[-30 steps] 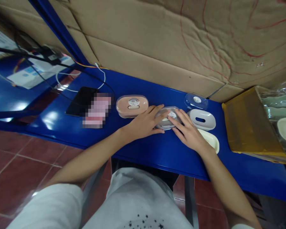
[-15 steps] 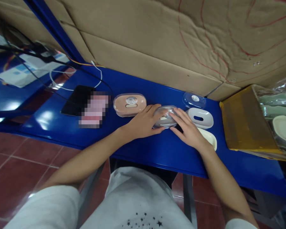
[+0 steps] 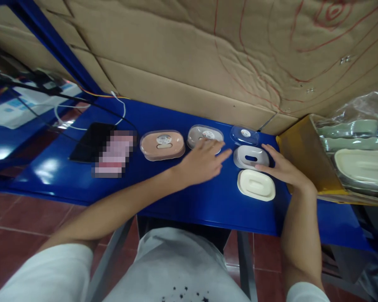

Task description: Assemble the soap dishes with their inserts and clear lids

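My left hand [image 3: 203,163] hovers over the blue table with its fingers apart, holding nothing. Its fingertips partly cover a grey oval box with a clear lid and a round sticker [image 3: 212,134]. Around the right end of a pale grey oval piece with a dark slot [image 3: 255,152] are the thumb and fingers of my right hand [image 3: 282,170], spread apart; whether they touch it I cannot tell. Just in front of that piece lies a cream oval dish [image 3: 256,185]. Behind it rests a clear oval lid with a sticker [image 3: 245,135].
A lidded peach oval box [image 3: 162,147] sits left of the grey one. Farther left are a black flat device [image 3: 88,142] and a blurred-out pink patch, with cables behind. An open cardboard box [image 3: 308,155] holds wrapped green and cream pieces at right. Cardboard lines the back.
My left hand has let go of the grey lidded box, which now stands farther back beside the peach one. My right hand has moved right to the slotted grey piece.
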